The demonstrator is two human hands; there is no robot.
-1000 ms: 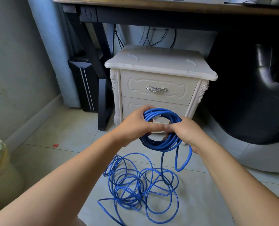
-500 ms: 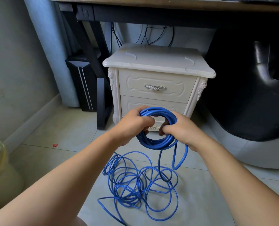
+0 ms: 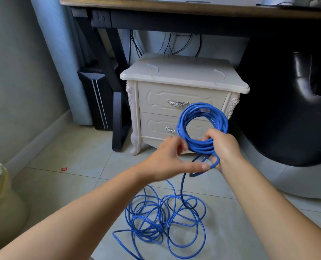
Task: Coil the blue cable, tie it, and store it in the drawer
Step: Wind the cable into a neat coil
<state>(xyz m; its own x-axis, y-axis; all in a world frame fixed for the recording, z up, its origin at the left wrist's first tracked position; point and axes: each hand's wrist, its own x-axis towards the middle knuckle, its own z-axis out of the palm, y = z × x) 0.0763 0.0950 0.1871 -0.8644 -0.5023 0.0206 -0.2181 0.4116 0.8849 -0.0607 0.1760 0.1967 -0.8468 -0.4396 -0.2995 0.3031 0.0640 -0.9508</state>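
Blue cable coil (image 3: pixel 201 146) now rests in the right hand (image 3: pixel 225 147) alone, fingers curled round it; the left hand (image 3: pixel 171 162) has let go, blurred, its grip unclear. Much slack (image 3: pixel 165 218) lies tangled on the floor (image 3: pixel 62 184), so coiling continues.

Blue cable (image 3: pixel 201 146), partly coiled upright before 2 shut drawers (image 3: pixel 156 102), rest tangled on the floor (image 3: pixel 71 184).
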